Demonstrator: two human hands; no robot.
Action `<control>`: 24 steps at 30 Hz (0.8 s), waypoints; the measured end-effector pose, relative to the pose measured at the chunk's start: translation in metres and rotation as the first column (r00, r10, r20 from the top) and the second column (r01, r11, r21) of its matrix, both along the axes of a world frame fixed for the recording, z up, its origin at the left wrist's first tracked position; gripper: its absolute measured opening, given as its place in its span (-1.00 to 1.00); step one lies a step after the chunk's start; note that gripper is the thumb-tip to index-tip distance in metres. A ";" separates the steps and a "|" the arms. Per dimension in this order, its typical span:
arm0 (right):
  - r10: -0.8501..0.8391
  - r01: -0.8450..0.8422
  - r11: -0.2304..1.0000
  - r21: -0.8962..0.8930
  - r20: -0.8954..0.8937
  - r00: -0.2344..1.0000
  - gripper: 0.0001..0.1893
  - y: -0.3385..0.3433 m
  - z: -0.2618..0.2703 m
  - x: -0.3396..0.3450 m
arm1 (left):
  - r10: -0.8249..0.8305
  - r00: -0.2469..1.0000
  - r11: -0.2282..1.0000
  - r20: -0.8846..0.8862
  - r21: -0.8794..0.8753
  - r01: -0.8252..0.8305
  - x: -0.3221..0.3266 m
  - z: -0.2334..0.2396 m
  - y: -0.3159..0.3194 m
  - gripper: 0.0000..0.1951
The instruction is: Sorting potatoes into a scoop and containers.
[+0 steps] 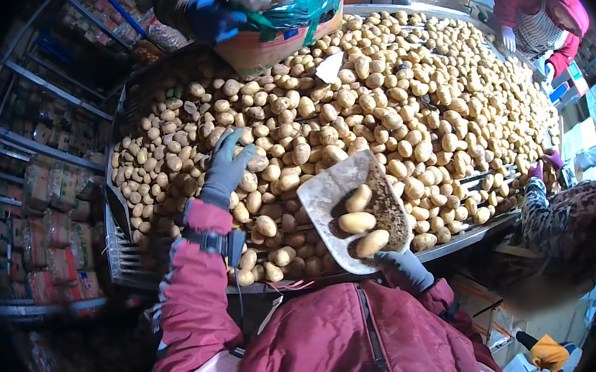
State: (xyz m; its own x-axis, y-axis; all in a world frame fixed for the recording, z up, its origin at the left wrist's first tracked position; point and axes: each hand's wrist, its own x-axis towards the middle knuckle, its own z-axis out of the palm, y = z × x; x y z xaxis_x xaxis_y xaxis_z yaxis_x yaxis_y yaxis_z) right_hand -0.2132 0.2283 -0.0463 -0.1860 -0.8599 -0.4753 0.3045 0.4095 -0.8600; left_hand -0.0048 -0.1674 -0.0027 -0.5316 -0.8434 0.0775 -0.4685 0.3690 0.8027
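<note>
My right hand (404, 271), in a grey glove, grips the near end of a worn white plastic scoop (325, 226). Three potatoes (357, 223) lie in the scoop, and brown dirt coats its right inner wall. The scoop is held over the near edge of a wide bed of loose potatoes (393, 119). My left hand (228, 163), also gloved in grey, reaches over the potatoes at the left with its fingers apart. A potato (257, 163) is right beside its fingertips; whether they touch cannot be made out.
A metal rim (464, 236) borders the sorting table. Across from me, a blue-gloved hand (214, 18) is beside a box with green wrap (284, 33). People work at the right (544, 21), (572, 220). A white scrap (330, 68) lies on the potatoes; racks of packed boxes (49, 223) stand left.
</note>
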 end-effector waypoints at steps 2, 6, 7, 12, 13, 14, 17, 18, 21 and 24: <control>0.009 -0.017 0.996 -0.089 -0.083 0.997 -0.85 0.014 -0.012 -0.009 | 0.057 0.997 0.998 0.058 0.018 -0.059 0.049 -0.079 -0.037 -0.45; 0.083 -0.233 0.964 -0.126 -0.691 0.718 -0.85 0.039 -0.005 -0.044 | 0.201 0.891 0.934 0.408 -0.355 -0.048 -0.021 -0.092 0.027 -0.42; -0.036 -0.020 0.992 -0.122 -0.435 0.900 -0.85 0.056 -0.038 -0.053 | 0.107 0.904 0.934 0.414 -0.353 0.051 -0.046 -0.075 0.046 -0.43; -0.014 0.003 0.954 0.299 0.033 0.999 -0.72 0.026 0.014 -0.065 | -0.039 0.903 0.874 0.428 -0.424 0.238 -0.044 -0.067 0.149 -0.42; 0.218 -0.210 0.975 0.073 -0.503 0.837 -0.70 0.028 0.012 -0.070 | -0.054 0.927 0.896 0.371 -0.392 0.209 -0.038 -0.067 0.163 -0.41; 0.181 -0.492 0.869 -0.042 -0.900 0.397 -0.67 0.032 0.005 -0.076 | -0.062 0.947 0.914 0.314 -0.363 0.180 -0.029 -0.065 0.169 -0.40; 0.087 -0.045 0.990 0.131 -0.336 0.938 -0.70 0.053 -0.061 -0.089 | 0.069 0.988 0.955 0.137 -0.295 -0.026 -0.010 -0.037 0.179 -0.43; 0.119 -0.083 0.989 0.121 -0.328 0.937 -0.70 0.045 -0.060 -0.087 | 0.151 0.977 0.955 0.152 -0.278 -0.104 0.008 -0.037 0.179 -0.44; 0.214 -0.235 0.972 -0.004 -0.399 0.891 -0.76 0.023 -0.049 -0.081 | 0.337 0.938 0.922 0.082 -0.228 -0.312 0.071 -0.043 0.172 -0.49; 0.294 -0.525 0.850 -0.047 -0.784 0.546 -0.87 -0.005 -0.004 -0.058 | 0.483 0.872 0.855 0.078 -0.257 -0.450 0.145 -0.069 0.153 -0.51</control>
State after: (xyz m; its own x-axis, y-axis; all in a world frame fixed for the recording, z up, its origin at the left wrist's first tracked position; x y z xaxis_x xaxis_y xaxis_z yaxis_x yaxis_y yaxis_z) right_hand -0.2710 0.2235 -0.0506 0.0396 -0.9934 -0.1079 -0.6099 0.0615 -0.7901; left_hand 0.1399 -0.0146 -0.0716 -0.0988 -0.9632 0.2500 -0.7281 0.2412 0.6417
